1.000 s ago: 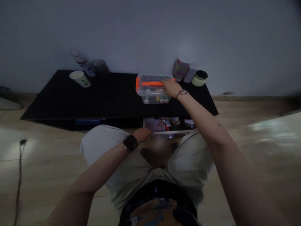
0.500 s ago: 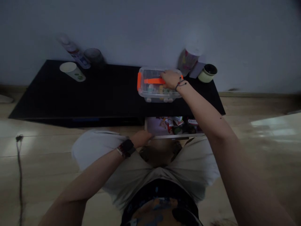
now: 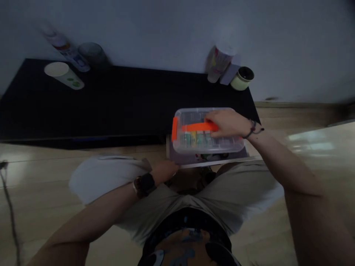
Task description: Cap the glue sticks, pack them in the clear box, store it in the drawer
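Observation:
A clear plastic storage box [image 3: 181, 146] with orange clips and an orange handle hangs in front of the black cabinet, over the pulled-out drawer [image 3: 184, 159]. My right hand [image 3: 229, 122] is closed around the box's handle. Small bottles with green and yellow parts show through its lid. My left hand [image 3: 165, 171] is at the front left corner of the drawer, its fingers curled on the edge. The box hides most of what lies in the drawer; a few small dark and red items show below it.
On the black cabinet [image 3: 133, 99] stand a paper cup [image 3: 65, 75], a spray can [image 3: 69, 53] and a dark cup [image 3: 94, 53] at the left. A patterned plastic cup [image 3: 219, 62], a small box [image 3: 229, 74] and a pale green jar [image 3: 242, 79] stand at the right.
My right hand has lifted the storage box off the cabinet top and brought it toward me, over the drawer. My left hand stays at the drawer's edge. The view has shifted slightly.

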